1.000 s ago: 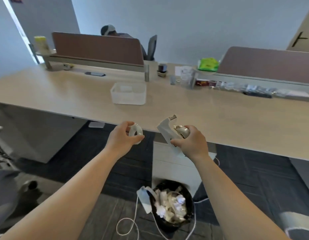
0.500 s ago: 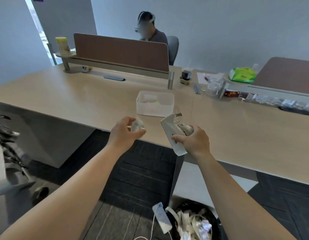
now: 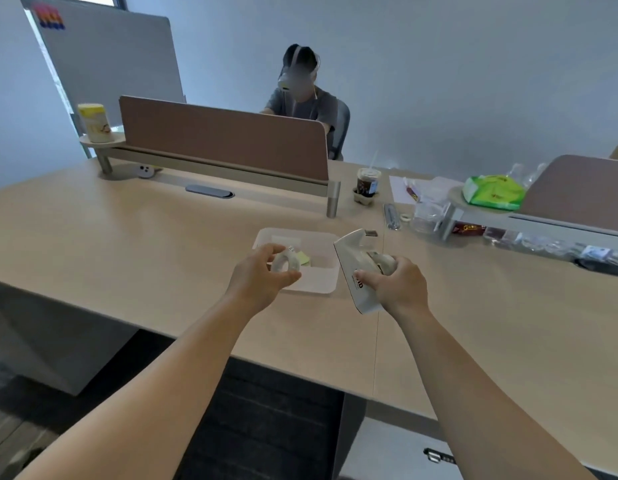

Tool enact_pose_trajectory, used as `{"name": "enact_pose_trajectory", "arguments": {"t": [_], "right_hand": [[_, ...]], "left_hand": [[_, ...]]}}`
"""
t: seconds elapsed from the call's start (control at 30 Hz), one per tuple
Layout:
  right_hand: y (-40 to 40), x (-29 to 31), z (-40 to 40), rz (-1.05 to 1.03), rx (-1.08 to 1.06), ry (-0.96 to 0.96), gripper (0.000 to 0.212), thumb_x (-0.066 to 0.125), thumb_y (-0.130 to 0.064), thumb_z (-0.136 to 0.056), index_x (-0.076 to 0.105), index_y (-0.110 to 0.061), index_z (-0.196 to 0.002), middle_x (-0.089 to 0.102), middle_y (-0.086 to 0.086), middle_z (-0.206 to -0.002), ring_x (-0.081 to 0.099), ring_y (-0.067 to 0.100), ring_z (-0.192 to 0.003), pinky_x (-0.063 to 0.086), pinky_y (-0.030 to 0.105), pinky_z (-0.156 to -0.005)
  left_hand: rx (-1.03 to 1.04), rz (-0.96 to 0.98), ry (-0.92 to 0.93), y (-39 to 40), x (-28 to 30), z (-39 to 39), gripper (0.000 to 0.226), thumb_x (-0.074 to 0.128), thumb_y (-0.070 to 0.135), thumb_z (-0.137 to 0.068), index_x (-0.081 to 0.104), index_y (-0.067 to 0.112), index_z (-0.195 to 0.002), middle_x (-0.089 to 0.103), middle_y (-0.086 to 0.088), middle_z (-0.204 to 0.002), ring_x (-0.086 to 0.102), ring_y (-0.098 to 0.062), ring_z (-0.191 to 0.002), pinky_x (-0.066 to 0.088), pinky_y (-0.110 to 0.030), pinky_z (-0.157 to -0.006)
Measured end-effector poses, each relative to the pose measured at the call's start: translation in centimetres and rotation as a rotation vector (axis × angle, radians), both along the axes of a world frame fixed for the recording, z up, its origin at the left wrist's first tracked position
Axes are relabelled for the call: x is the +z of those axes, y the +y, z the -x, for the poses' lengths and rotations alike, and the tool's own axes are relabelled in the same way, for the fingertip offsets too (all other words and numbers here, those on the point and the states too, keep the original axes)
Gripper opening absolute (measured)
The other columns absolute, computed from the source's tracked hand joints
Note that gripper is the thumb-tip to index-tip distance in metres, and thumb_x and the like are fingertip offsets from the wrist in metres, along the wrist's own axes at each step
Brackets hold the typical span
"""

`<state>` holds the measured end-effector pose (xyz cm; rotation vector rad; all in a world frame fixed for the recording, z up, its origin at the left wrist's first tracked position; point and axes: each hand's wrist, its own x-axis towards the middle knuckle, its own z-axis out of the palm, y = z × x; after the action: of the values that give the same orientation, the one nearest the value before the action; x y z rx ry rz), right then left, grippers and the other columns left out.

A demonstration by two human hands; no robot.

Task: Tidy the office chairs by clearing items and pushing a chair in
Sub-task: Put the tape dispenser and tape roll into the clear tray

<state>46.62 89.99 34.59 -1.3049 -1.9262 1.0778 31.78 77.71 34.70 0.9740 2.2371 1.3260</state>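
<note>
Both bare arms are reaching out over the long light-wood desk (image 3: 134,244). The left hand (image 3: 257,279) is pinching a small white ring-shaped tape roll (image 3: 284,263) between thumb and fingertips, fingers curled around it, holding it above the near-left part of a shallow translucent white plastic tray (image 3: 321,271) sitting on the desk. Inside the tray a yellow sticky-note pad (image 3: 303,258) is lying just beside the roll; anything else in it is too washed out to tell. The right hand (image 3: 397,285) is gripping a white handheld tape dispenser (image 3: 356,268), fingers clenched around its body and loaded roll, nose tilting up and away, just right of the tray and partly overlapping its right edge in view.

Farther back, a brown fabric divider panel (image 3: 224,140) is standing on a beige rail, with a yellow-lidded white canister (image 3: 94,123) sitting on the round shelf at its left end. A clear plastic iced-coffee cup (image 3: 368,183) with a straw is sitting in a cardboard holder near the divider's right post. A green plastic packet (image 3: 493,192) is resting on another round shelf to the right, with clear wrappers and small packets cluttering the desk around it. A seated person (image 3: 300,98) is behind the divider.
</note>
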Motion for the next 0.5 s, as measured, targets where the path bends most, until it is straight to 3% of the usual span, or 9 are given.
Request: {"name": "enact_pose_trajectory", "arguments": {"t": [0.23, 0.5], "right_hand": [[5.5, -1.9, 5.2, 0.05, -0.142, -0.071, 0.05, 0.074, -0.023, -0.072, 0.056, -0.007, -0.115, 0.063, 0.011, -0.115, 0.058, 0.028, -0.104, 0.042, 0.032, -0.08], [10.1, -4.3, 15.7, 0.148, -0.26, -0.177, 0.058, 0.072, -0.022, -0.071, 0.046, -0.005, -0.119, 0.058, 0.009, -0.121, 0.057, 0.028, -0.104, 0.045, 0.036, -0.082]], "left_hand": [[-0.074, 0.068, -0.017, 7.7, -2.1, 7.2, 0.052, 0.067, 0.017, -0.08, 0.048, 0.012, -0.128, 0.056, -0.01, -0.124, 0.054, -0.024, -0.102, 0.039, -0.028, -0.077], [-0.23, 0.187, -0.003, 15.7, -5.2, 17.9, 0.05, 0.066, 0.019, -0.08, 0.049, 0.011, -0.126, 0.055, -0.011, -0.124, 0.051, -0.02, -0.093, 0.041, -0.03, -0.074]]}}
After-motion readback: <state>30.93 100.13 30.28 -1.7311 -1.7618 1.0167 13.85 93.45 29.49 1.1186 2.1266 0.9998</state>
